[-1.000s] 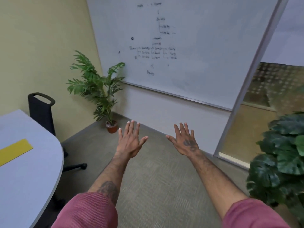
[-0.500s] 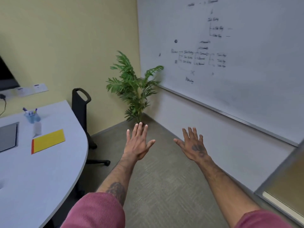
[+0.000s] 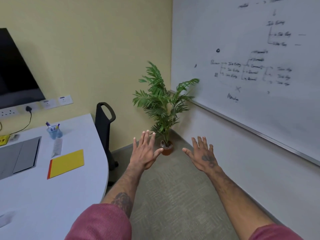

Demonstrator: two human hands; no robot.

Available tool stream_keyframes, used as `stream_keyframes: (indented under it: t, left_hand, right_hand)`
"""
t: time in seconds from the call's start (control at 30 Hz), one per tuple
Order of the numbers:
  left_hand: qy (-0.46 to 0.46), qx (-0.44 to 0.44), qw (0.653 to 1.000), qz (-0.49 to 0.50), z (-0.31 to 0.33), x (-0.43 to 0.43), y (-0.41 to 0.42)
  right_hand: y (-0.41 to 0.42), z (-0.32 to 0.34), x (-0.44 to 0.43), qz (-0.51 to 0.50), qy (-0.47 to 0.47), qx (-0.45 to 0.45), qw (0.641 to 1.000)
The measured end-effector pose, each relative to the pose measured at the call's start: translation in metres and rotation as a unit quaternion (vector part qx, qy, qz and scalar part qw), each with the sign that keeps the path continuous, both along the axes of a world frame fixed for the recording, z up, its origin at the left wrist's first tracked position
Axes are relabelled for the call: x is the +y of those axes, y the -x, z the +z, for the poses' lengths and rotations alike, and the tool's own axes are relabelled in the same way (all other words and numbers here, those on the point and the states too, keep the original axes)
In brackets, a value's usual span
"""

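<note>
My left hand [image 3: 144,151] and my right hand [image 3: 203,155] are both stretched out in front of me over the carpet, palms down, fingers straight and spread. Neither holds or touches anything. They hover side by side, a short gap between the thumbs. A potted palm [image 3: 164,101] stands in the room's corner just beyond the hands. A yellow notebook [image 3: 66,163] with a red spine lies on the white table [image 3: 52,196] to the left of my left arm.
A black chair [image 3: 104,129] stands between table and wall. On the table are a cup of pens [image 3: 54,131] and a grey inset panel [image 3: 19,156]. A dark screen [image 3: 15,70] hangs at left, a written-on whiteboard [image 3: 251,66] at right. Carpet lies ahead.
The view has swung left: the table, notebook, pens and screen have come into sight, and the big-leafed plant and glass partition at right are gone. Both hands stay spread and empty.
</note>
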State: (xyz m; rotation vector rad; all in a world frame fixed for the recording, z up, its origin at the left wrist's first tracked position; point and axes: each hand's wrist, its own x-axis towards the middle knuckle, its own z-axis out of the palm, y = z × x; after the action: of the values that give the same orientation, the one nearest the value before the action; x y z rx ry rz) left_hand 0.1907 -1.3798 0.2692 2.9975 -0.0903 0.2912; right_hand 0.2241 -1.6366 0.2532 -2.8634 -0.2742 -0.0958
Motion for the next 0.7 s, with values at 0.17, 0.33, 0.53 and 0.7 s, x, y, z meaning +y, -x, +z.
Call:
stream_keyframes:
  t: [0.17, 0.33, 0.53, 0.7]
  left_hand:
    - [-0.007, 0.000, 1.000, 0.020, -0.002, 0.026, -0.041]
    - [-0.015, 0.008, 0.999, 0.046, -0.009, 0.048, -0.093]
    - [-0.016, 0.015, 0.996, 0.084, -0.017, 0.065, -0.184]
    - [-0.001, 0.008, 0.992, 0.128, -0.009, 0.068, -0.280]
  right_hand:
    - [-0.056, -0.001, 0.026, 0.019, 0.005, -0.003, 1.000]
    - [-0.124, -0.004, 0.050, 0.048, 0.018, -0.012, 0.999]
    - [-0.230, -0.010, 0.072, 0.096, 0.033, -0.019, 0.995]
    - [-0.347, -0.008, 0.086, 0.137, 0.033, -0.015, 0.990]
